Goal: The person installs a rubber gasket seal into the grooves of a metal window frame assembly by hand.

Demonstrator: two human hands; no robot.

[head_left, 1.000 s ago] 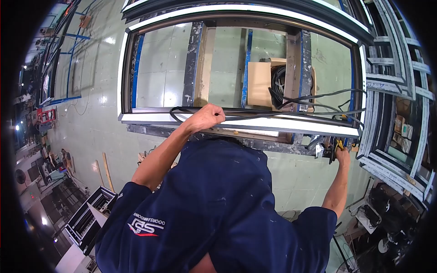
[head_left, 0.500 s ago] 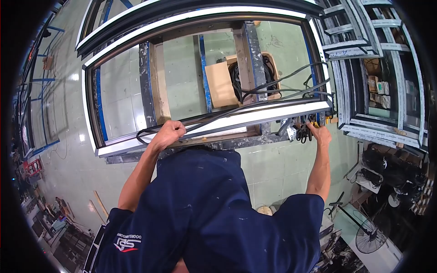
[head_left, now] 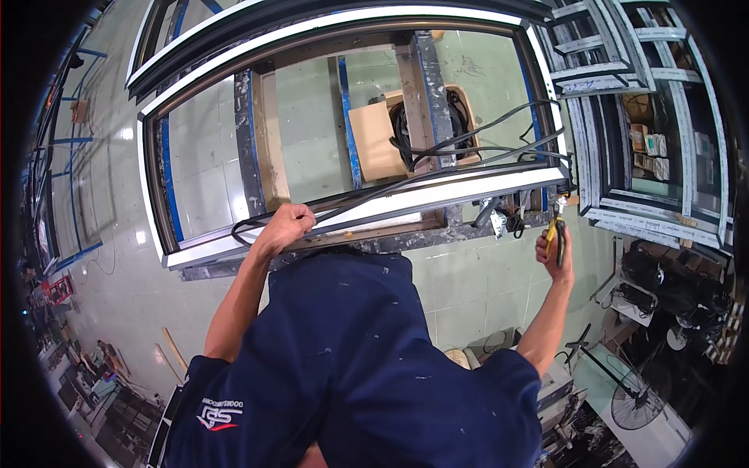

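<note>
A large white-edged frame (head_left: 382, 204) lies across a dark support stand. Black rubber strips (head_left: 499, 152) run over its near side and loop at its left end. Fingers closed, my left hand (head_left: 289, 226) grips the black strip near the frame's lower left edge. My right hand (head_left: 555, 253) is wrapped round yellow-and-black pliers (head_left: 555, 240), just below the frame's lower right corner. The pliers' tips point up toward that corner.
An open cardboard box (head_left: 376, 142) with coiled black material sits beneath the frame. More window frames (head_left: 655, 214) stand at the right. A floor fan (head_left: 636, 402) is at the lower right, and wooden strips (head_left: 173, 349) lie at the lower left.
My right hand has moved slightly right and down, away from the tools hanging at the stand, and now holds the pliers. My left hand has hardly moved.
</note>
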